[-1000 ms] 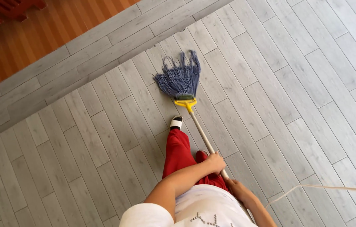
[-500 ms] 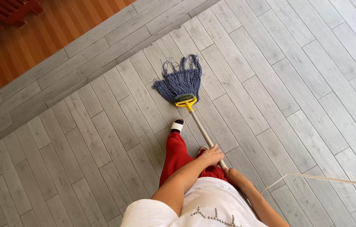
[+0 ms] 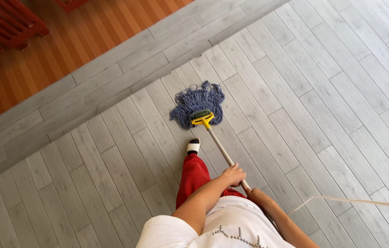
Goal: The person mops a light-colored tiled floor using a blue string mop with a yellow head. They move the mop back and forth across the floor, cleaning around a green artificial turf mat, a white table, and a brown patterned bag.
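Two hands: left hand (image 3: 234,175) fingers curled round mop handle (image 3: 224,154); right hand (image 3: 253,191) grip cannot be told.
Trip risk: thin cord (image 3: 355,200) near the leg.
Snag risk: mop head (image 3: 198,105) strands catching the step edge (image 3: 111,87).

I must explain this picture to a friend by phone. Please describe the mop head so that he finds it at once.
On the pale grey plank floor, below the darker grey border strip, lies the blue string mop head. A yellow plastic clamp joins it to a metal handle; nothing else is blue.
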